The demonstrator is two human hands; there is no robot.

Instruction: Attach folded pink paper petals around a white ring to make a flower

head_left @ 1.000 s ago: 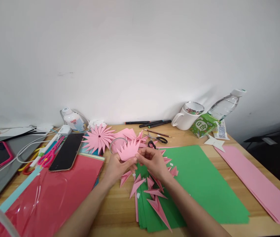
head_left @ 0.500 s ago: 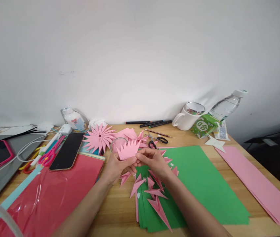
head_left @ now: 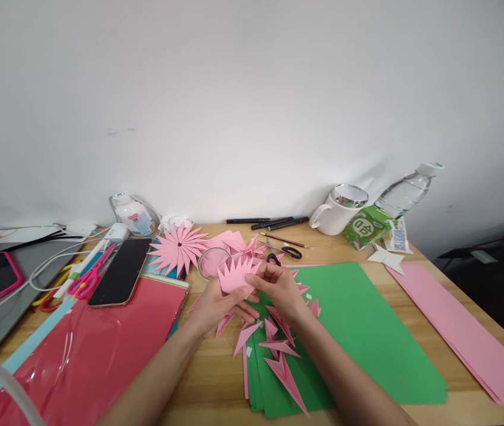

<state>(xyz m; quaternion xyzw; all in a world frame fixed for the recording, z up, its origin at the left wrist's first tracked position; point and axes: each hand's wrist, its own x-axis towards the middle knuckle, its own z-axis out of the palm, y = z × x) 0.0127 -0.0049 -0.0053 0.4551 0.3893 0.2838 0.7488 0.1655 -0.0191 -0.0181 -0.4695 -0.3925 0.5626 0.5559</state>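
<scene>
Above the middle of the table (head_left: 210,378), the left hand (head_left: 219,302) pinches the lower left of a pink paper fan (head_left: 235,277) between thumb and fingers, its lower fingers slightly apart. At the fan's right side, the right hand (head_left: 277,290) has thumb and forefinger closed on the paper; its other fingers are partly hidden. Pink folded points (head_left: 244,338) lie below and around the hands, many on green paper (head_left: 367,331). Beyond, near the back edge, sits a pink paper wheel (head_left: 180,244) — and black-handled scissors (head_left: 291,252) lie farther right.

Toward the back right corner, a white mug (head_left: 336,214) shows a shiny rim, its contents unseen. Clear liquid shows in a leaning bottle (head_left: 405,192) behind a green box (head_left: 367,226) — large white lettering on it, unclear. Near the back left corner, a white bottle (head_left: 134,217) carries red print too small to read.
</scene>
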